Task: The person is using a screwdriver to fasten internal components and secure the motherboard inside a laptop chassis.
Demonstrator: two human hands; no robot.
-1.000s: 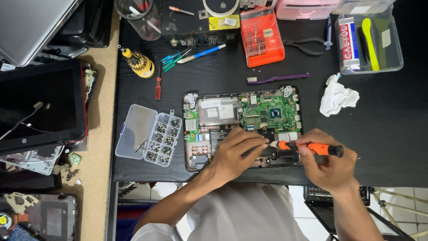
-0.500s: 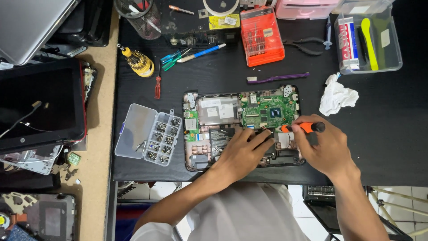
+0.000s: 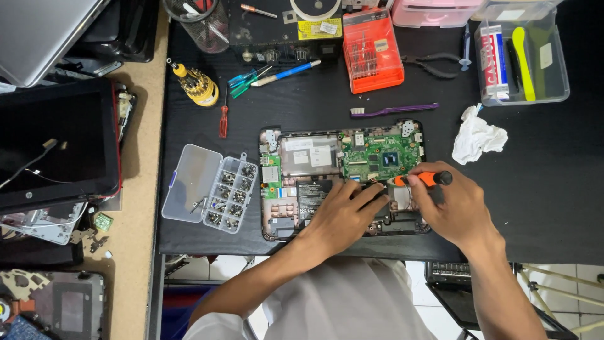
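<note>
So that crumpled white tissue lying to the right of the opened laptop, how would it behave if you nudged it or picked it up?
The crumpled white tissue looks thin and loosely wadded, so it is probably very light and would slide or tumble at a nudge. Its soft folds suggest it would squash and flop rather than hold shape. It seems unlikely to roll far on the black mat.

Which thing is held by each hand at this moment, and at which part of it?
The right hand holds an orange-and-black screwdriver by its handle. The left hand holds nothing; it rests flat on the opened laptop.
</note>
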